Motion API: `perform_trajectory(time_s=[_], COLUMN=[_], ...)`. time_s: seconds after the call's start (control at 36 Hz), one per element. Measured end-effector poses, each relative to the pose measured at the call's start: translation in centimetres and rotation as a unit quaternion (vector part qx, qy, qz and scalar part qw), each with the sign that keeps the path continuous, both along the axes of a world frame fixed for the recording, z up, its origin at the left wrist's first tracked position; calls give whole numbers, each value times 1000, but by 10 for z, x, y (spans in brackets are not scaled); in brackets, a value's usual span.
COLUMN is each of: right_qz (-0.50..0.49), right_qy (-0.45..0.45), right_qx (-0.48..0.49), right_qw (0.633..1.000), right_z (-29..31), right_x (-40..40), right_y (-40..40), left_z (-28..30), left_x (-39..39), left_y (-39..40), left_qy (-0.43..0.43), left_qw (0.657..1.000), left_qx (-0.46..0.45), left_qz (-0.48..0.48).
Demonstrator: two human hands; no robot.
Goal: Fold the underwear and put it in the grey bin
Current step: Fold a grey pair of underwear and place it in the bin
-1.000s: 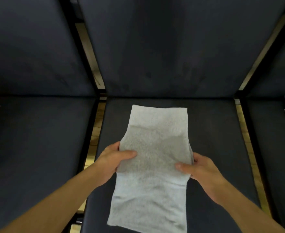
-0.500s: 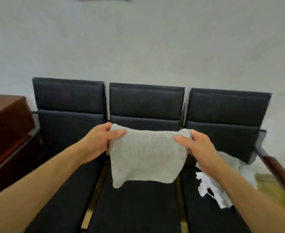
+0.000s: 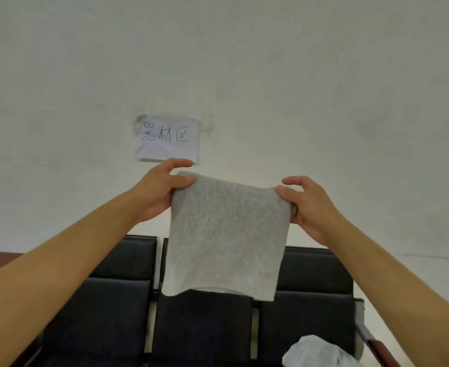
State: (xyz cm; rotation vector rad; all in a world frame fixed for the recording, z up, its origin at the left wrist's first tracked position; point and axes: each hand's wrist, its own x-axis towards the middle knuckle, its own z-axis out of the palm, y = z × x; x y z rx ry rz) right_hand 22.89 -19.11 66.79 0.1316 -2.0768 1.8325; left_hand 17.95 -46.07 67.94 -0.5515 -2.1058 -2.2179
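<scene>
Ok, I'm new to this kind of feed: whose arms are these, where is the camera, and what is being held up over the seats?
There is no machine here: these are a person's two bare arms, filmed by one wide-angle camera worn on the head, so you see what that person sees. The left hand and right hand each pinch a top corner of the grey underwear, folded and hanging in the air in front of a pale wall. Below stands a row of black seats; a white heap of cloth lies on the right seat. A paper sign hangs on the wall. No grey bin is in view.
</scene>
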Motion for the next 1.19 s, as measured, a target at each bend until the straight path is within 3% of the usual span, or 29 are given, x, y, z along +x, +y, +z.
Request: perform_trajectory(time_s=[0.17,0.44,0.72,0.83,1.03,1.19], right_qz=[-20,24,-141,-186,-174,-278], right_qy=[55,4,-11,-1,30,46], right_qx=[16,86,258,269,213,354], right_qw=[998,996,956,945,961,892], right_z=[32,66,76,77,80,82], right_x=[17,35,32,30,36,34], right_y=[-1,33,56,65,92,107], left_z=[32,65,66,68,73,73], left_x=[10,3,-22,-31,-45,-59], left_y=[8,32,76,94,118,146], left_qy=[50,152,235,227,175,223], left_qw=[999,982,931,939,975,959], left_qx=[-8,-109,-261,-244,-140,-176], left_qz=[-4,11,96,84,-6,12])
